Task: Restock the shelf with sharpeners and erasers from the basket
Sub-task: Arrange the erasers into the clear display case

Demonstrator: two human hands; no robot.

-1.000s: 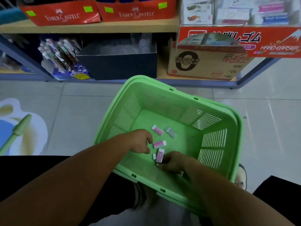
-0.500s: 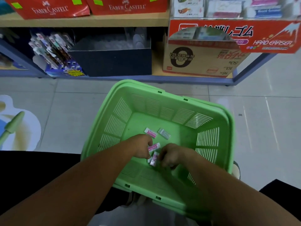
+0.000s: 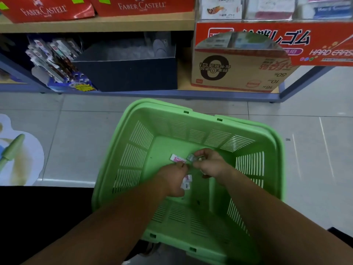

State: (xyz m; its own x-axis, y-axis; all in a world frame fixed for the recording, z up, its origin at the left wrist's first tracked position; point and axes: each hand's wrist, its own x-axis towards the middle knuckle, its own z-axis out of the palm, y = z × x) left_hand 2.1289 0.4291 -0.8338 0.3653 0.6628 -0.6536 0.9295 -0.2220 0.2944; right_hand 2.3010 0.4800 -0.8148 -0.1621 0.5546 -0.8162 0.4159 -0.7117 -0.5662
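Note:
The green basket (image 3: 271, 150) stands on the floor in front of me, and both my hands are down inside it. My left hand (image 3: 172, 178) has its fingers curled, and the fingertips pinch the near end of a pink-sleeved eraser (image 3: 176, 158). My right hand (image 3: 210, 164) closes thumb and forefinger on a grey eraser (image 3: 191, 157) just right of the pink one. Two more small pink-and-white erasers (image 3: 186, 181) show on the basket bottom between my wrists, partly hidden by my left hand. The eraser display (image 3: 267, 41) hangs on the shelf at upper right.
The shelf unit runs across the top. On its low level are a rack of pens (image 3: 55, 60), a dark open box (image 3: 126, 71) and a cardboard carton (image 3: 235, 73). Red Faber-Castell boxes (image 3: 47, 8) sit above. A floor sticker (image 3: 17, 150) lies at left.
Both hands have moved forward from the near pair of erasers to the far pair. My right hand now grips the grey eraser and my left hand pinches the pink one.

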